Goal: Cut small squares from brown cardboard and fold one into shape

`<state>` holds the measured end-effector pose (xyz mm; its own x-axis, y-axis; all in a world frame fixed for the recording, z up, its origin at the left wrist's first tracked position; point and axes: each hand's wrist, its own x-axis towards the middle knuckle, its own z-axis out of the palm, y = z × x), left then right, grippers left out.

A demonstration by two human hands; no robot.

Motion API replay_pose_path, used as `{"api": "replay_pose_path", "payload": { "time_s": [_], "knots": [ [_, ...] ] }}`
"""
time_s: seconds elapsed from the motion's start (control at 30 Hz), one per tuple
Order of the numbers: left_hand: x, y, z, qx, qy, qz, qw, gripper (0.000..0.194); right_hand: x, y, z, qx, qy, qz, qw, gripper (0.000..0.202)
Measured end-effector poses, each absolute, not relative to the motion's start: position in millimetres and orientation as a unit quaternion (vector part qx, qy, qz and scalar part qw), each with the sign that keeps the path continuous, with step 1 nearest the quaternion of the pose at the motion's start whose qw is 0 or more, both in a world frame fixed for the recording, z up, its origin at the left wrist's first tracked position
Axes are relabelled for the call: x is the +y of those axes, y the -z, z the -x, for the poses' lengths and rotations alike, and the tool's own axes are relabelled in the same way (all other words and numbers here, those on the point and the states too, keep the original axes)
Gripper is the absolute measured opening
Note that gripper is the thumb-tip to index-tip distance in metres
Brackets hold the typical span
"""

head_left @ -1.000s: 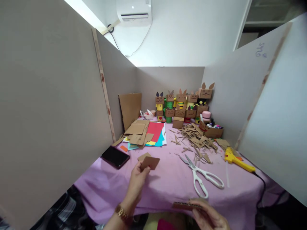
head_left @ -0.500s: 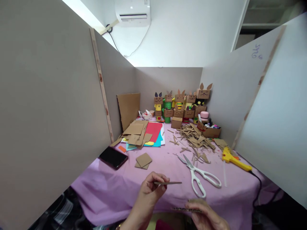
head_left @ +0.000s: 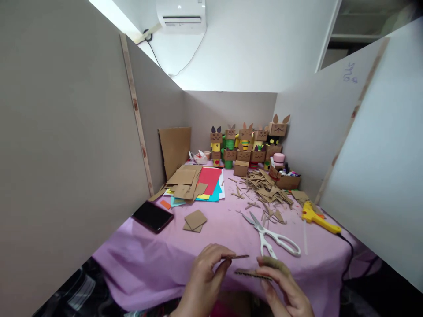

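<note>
At the bottom centre of the frame, the left hand (head_left: 206, 275) pinches a thin cardboard piece (head_left: 238, 256) edge-on between its fingertips. Just below and right of it, the right hand (head_left: 284, 288) grips a corrugated cardboard strip (head_left: 253, 274). White scissors (head_left: 272, 237) lie on the purple tabletop (head_left: 158, 259) just above

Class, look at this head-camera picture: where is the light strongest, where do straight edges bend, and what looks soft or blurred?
Head view: brightest at the gap above the left partition; partition edges splay outward toward the frame's sides, a wide-lens effect; the left hand and right hand with their cardboard pieces look slightly soft, while the scissors and the cardboard figures stay sharper.
</note>
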<state>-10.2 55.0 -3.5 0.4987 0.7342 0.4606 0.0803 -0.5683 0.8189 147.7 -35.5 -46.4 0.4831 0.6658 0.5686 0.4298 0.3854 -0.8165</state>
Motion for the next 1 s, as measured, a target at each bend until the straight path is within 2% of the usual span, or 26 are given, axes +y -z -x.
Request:
{"api": "replay_pose_path", "payload": {
  "time_s": [0.1, 0.2, 0.3, 0.37, 0.5, 0.6, 0.77, 0.93, 1.0],
  "knots": [
    [53.3, 2.5, 8.1, 0.247, -0.410, -0.809, 0.342, 0.016, -27.5, 48.9, -149.6, -0.511, -0.084, 0.553, 0.652, 0.016],
    [50.5, 2.2, 2.9, 0.249, -0.391, -0.801, 0.378, 0.020, -17.7, 50.0, -149.2, -0.518, -0.136, 0.550, 0.640, 0.014],
    [53.2, 3.3, -5.1, 0.272, -0.397, -0.773, 0.413, 0.039, -4.4, 43.6, -145.4, -0.523, -0.188, 0.547, 0.626, 0.016],
    [61.3, 4.9, -11.0, 0.288, -0.409, -0.762, 0.411, 0.045, 7.4, 36.8, -142.5, -0.524, -0.179, 0.560, 0.616, 0.017],
    [91.6, 13.5, -19.6, 0.294, -0.416, -0.768, 0.388, 0.024, 35.8, 32.4, -143.8, -0.524, -0.135, 0.598, 0.591, 0.021],
    [113.3, 27.8, -23.2, 0.293, -0.398, -0.779, 0.385, 0.023, 54.5, 42.6, -149.3, -0.549, -0.135, 0.600, 0.566, 0.030],
    [120.2, 47.9, -30.0, 0.325, -0.400, -0.761, 0.394, 0.053, 66.4, 60.3, -151.0, -0.558, -0.152, 0.614, 0.537, 0.048],
    [115.8, 48.5, -35.0, 0.339, -0.402, -0.751, 0.399, 0.032, 64.9, 65.0, -146.9, -0.539, -0.177, 0.633, 0.527, 0.054],
    [115.9, 48.1, -35.8, 0.344, -0.406, -0.747, 0.399, 0.030, 64.3, 65.5, -146.9, -0.531, -0.185, 0.635, 0.529, 0.053]
  ]
}}
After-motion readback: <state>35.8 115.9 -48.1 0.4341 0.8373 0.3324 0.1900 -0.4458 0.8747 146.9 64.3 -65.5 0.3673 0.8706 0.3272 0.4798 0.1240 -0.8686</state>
